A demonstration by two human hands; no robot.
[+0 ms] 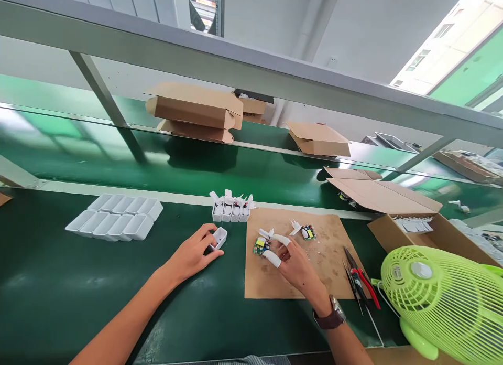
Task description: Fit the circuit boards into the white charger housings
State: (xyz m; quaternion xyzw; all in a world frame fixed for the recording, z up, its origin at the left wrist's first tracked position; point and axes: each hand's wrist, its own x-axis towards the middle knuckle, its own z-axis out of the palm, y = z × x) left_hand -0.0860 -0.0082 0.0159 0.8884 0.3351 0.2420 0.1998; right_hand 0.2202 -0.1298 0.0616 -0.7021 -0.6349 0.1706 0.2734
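- White plastic case (pixel 220 237) in the L hand (pixel 192 252): fingers round its near L side, thumb out in front, cavity facing up.
- R hand (pixel 296 265), white finger cots (pixel 272 258) on thumb + index, tips spread at the R edge of a small PCB (pixel 260 246) w/ yellow part; can't make out if they're pinching or just touching.
- Key relation: PCB lies R of the case, approx level w/ it, a bare strip of bench btwn. R hand is nearer the PCB; L hand has the case. Case's long axis runs away from the person, leaning slightly R; PCB's axis is hard to read here.
- White plug-like piece (pixel 267 233) sits just beyond that PCB; 2nd PCB (pixel 308 232) lies farther R, past the fingertips.
- Under both PCBs, stained brown paper (pixel 255 283); pliers (pixel 367 287) + tweezers (pixel 351 282) at its R edge.
- Green bench top (pixel 196 318), slightly shiny. Four filled cases (pixel 231 213) in a row behind; more white cases (pixel 118 218) in two rows, far L.
- Out R: lime fan (pixel 444 297), cardboard carton (pixel 387 234).
- Bkgd: green belt (pixel 251 171), flattish boxes (pixel 196 105), metal frame (pixel 275 71), pale wall, bright window upper R.
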